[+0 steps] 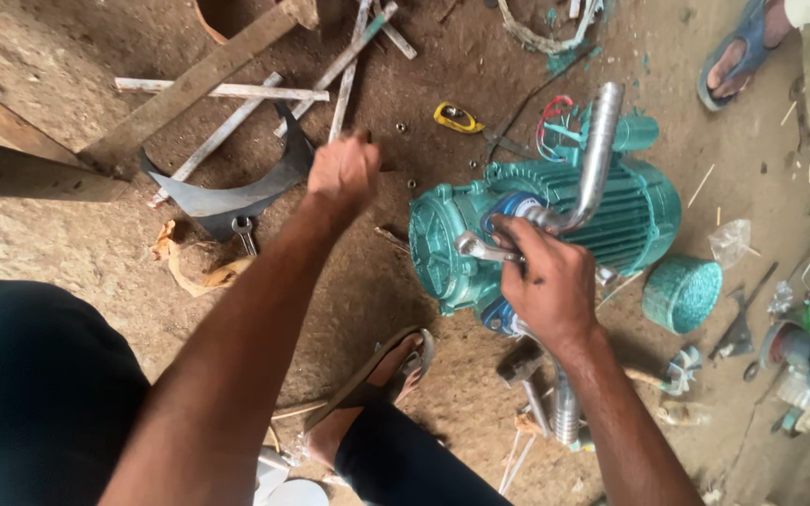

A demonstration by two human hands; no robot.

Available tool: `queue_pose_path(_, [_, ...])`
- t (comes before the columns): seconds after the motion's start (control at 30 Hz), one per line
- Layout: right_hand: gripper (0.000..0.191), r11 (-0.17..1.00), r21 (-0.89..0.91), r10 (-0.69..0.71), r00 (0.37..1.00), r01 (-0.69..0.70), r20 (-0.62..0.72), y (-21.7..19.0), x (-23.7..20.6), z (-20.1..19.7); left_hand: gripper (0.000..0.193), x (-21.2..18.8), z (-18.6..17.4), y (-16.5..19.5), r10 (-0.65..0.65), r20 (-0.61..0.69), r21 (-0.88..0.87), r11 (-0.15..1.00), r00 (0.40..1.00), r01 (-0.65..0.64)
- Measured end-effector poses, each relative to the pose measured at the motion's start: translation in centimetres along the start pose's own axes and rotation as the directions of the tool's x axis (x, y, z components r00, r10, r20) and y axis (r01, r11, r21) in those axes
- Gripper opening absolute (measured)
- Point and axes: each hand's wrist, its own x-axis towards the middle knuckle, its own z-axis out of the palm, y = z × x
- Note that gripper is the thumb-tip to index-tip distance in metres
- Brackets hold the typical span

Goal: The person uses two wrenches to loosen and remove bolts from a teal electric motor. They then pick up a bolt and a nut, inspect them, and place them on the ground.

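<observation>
- The teal-green ribbed electric motor point(555, 225) lies on its side on the dirt floor point(96, 234), right of centre, its long axis running left to right with the round end cover facing left.
- A bent silver metal pipe point(597, 155) rises from its top and points far.
- The right hand point(550, 281) is clenched around a silver metal spanner point(480, 248), whose head points left against the motor's near-left end; the hand covers the handle.
- The left hand point(341, 173) is curled shut over the ground left of the motor; whether it holds anything I cannot tell.
- Just right stands a teal ribbed fan cover point(682, 293).
- A yellow tool point(457, 117) lies farther off.
- A curved dark metal sheet point(236, 192) lies far left.
- Another person's sandalled foot point(742, 47) is cut off at the top right.
</observation>
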Motion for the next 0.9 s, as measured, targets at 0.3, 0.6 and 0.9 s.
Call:
queue_pose_path(0.3, [0.039,0.999,0.045,0.011,0.999,-0.009,-0.044,-0.8,0.1,-0.3,0.017,-4.7,4.0,5.7,-0.141,0.104,-0.989,-0.118,0.984,0.088])
queue_pose_path(0.6, [0.038,0.998,0.043,0.05,0.998,-0.048,-0.036,-1.2,0.3,0.1,0.026,-5.1,3.2,5.8,-0.097,0.124,-0.987,-0.118,0.987,0.112])
queue_pose_path(0.9, [0.041,0.999,0.039,0.02,0.999,-0.019,-0.048,-1.2,0.1,-0.1,0.024,-6.4,0.3,8.9,-0.076,-0.094,-0.888,0.457,0.993,-0.049])
